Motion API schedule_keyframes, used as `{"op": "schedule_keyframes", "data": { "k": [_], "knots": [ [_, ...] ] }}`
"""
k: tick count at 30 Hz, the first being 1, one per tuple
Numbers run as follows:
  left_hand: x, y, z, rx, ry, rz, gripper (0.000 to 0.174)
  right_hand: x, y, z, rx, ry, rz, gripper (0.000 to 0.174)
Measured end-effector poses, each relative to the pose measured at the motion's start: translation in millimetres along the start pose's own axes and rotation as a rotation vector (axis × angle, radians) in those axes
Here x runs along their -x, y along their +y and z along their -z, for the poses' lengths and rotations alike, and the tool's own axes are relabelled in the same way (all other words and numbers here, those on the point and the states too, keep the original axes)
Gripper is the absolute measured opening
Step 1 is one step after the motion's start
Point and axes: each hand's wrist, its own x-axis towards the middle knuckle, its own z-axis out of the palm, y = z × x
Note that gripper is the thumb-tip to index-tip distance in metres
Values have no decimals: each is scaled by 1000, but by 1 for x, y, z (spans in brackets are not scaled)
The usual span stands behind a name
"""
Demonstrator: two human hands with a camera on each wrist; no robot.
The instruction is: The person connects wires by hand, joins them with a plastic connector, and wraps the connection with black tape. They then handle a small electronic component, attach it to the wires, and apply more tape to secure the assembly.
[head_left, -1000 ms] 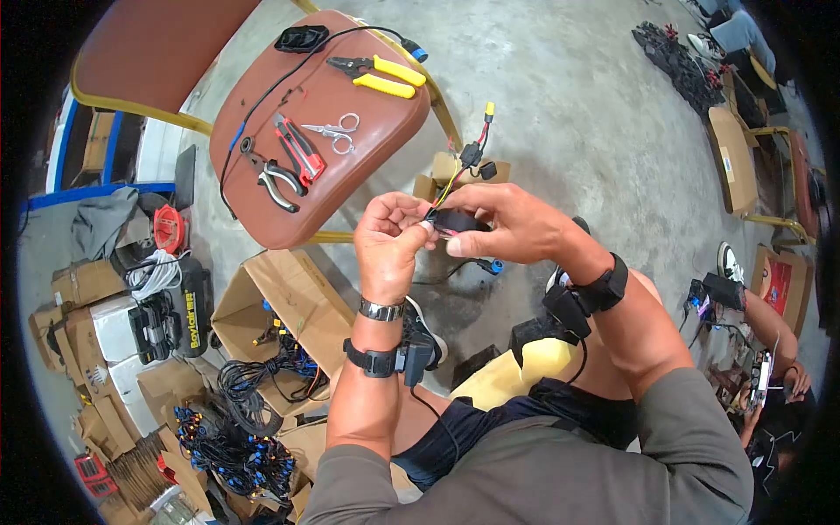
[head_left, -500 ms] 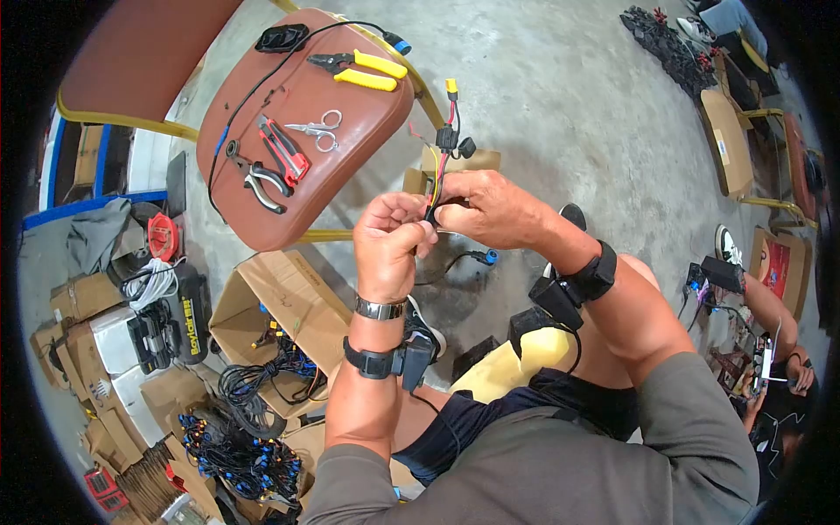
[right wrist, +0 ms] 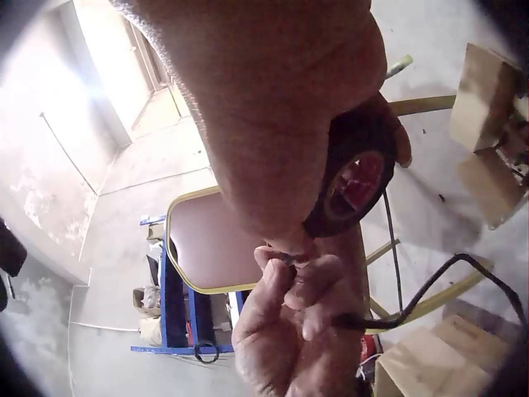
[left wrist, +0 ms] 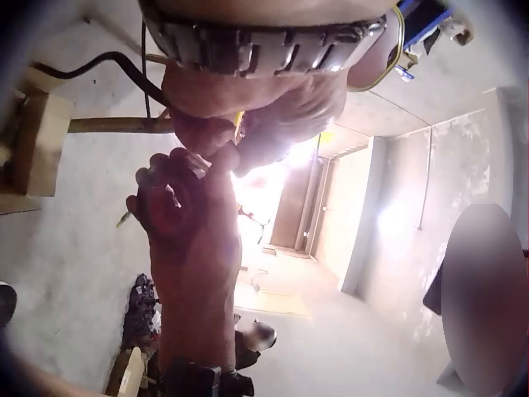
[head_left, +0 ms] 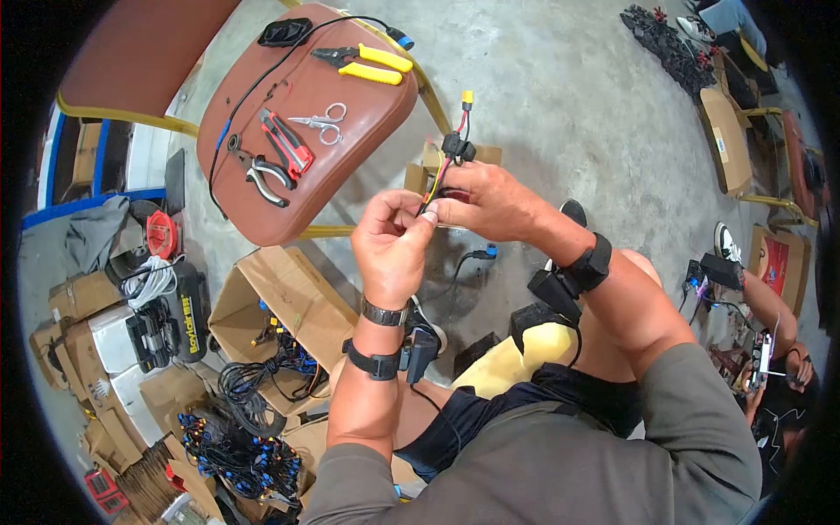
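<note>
My left hand (head_left: 391, 249) pinches a bundle of thin red, yellow and black wires (head_left: 435, 181) between thumb and forefinger. The bundle rises away from me to a black in-line holder (head_left: 455, 147) and a yellow connector (head_left: 468, 96) at its tip. Close beside it, my right hand (head_left: 494, 203) holds a roll of black electrical tape (right wrist: 343, 139) with a reddish core, clearest in the right wrist view. The right thumb and left fingertips meet at the wires. A black cable (right wrist: 421, 289) leads out of the left hand.
A brown chair seat (head_left: 350, 157) at the left carries yellow-handled wire strippers (head_left: 372, 66), scissors (head_left: 324, 122), a red utility knife (head_left: 284, 144) and pliers (head_left: 262, 179). Below it stands an open cardboard box (head_left: 289, 293) of cables. Another person's hand (head_left: 796, 367) appears at far right.
My right hand has drawn in from spread fingers to a closer hold at the wires with the tape roll. The wire bundle swung upright, then leaned right again. The left hand keeps its pinch.
</note>
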Motion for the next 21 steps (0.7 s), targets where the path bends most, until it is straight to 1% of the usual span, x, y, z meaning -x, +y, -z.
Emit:
{"op": "schedule_keyframes", "data": {
  "k": [2, 4, 7, 8, 10, 13, 16, 17, 20, 21],
  "knots": [
    [1, -2, 1, -32, -4, -67, 23, -1, 5, 1, -58, -34, -37, 30],
    [-1, -5, 6, -182, 16, -139, 20, -2, 6, 4, -133, -75, -88, 29],
    [-5, -8, 11, -397, -11, -242, 16, 3, -3, 16, 131, -199, -59, 28],
    [-6, -9, 12, -467, -27, -275, 15, 3, -8, 23, 110, -242, -81, 26],
    [-5, -1, 11, -543, -53, -269, 14, 2, -19, 34, 63, -329, -128, 23],
    [-4, 4, 6, -617, -99, -306, 16, -4, -22, 41, -102, -163, -168, 18],
    [0, 10, -1, -673, -179, -355, 20, -7, -18, 38, -108, -11, -90, 14],
    [2, 11, -4, -689, -214, -371, 21, -7, -14, 37, -59, -33, -72, 17],
    [5, 14, -10, -710, -294, -423, 24, -6, -1, 34, 25, -187, 6, 21],
    [6, 13, -11, -703, -305, -442, 24, -9, -1, 36, 131, -353, -83, 19]
  ]
}}
